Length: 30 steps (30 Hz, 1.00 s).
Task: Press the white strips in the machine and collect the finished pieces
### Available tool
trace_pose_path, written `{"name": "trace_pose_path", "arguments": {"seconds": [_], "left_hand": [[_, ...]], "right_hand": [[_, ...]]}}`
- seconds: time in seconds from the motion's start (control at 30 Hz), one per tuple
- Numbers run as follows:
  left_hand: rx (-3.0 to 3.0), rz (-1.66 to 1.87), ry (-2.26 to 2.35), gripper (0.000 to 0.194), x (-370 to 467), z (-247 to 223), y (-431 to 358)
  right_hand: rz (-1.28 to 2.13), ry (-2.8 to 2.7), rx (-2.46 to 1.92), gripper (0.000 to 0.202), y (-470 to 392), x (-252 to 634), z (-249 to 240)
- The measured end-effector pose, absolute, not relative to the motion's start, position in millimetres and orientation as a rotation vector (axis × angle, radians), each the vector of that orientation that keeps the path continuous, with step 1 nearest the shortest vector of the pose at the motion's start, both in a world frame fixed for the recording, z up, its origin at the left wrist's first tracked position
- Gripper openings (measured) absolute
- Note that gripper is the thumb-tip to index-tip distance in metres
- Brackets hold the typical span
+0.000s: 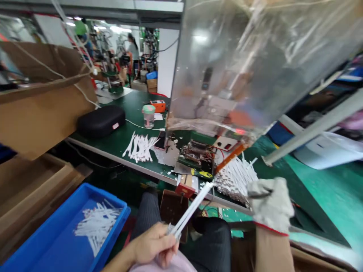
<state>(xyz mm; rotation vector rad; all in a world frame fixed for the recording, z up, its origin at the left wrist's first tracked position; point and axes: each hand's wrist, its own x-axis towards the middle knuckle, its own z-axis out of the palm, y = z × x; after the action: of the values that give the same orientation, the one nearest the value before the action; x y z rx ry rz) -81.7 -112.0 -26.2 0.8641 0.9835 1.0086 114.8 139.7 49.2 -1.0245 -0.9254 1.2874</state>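
1. Here's the bare left hand (157,241), low in the middle, thumb and fingers closed around the near end of a bundle of long, thin white strips (193,207), no slack showing in that grip.
2. And look at the line of it! The bundle's long axis slants from those fingers up and to the right, away from the body, its far tip right by the front edge of the dark green tabletop (132,102).
3. Just left of that tip sits a small red block (185,190); just right of it, a dense heap of white strips (236,175) at the table's edge.
4. Over on the right, the right hand in its pale, red-edged glove (272,204) is beside that heap, clearly the nearer hand to it, and well apart from the bundle. Its fingers look curled, with a slim dark shape across them; whether they grip it, I cannot tell.
5. Down left, a blue plastic bin (124,207) holds more loose white strips (98,224), the left hand nearer to it.
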Motion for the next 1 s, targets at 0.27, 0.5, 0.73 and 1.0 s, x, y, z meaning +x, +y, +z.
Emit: {"name": "trace_pose_path", "arguments": {"seconds": [0.27, 0.5, 0.73, 1.0], "left_hand": [[0.994, 1.039, 1.128, 0.060, -63.0, -58.9, -76.2], [1.002, 1.064, 1.216, 0.058, -50.5, -60.0, -52.6], [0.783, 1.095, 1.204, 0.069, -49.7, -40.2, -24.2], [0.718, 1.054, 1.273, 0.065, -64.4, -35.1, -5.5]], "right_hand": [[1.662, -1.576, -1.161, 0.045, 58.6, 107.8, -14.7], [1.486, -2.044, -1.133, 0.034, 62.9, 81.6, 1.2], [1.943, -1.643, -1.045, 0.043, 100.3, 41.2, -14.2], [2.116, -1.304, -1.138, 0.045, 119.9, 16.4, -34.5]]}}
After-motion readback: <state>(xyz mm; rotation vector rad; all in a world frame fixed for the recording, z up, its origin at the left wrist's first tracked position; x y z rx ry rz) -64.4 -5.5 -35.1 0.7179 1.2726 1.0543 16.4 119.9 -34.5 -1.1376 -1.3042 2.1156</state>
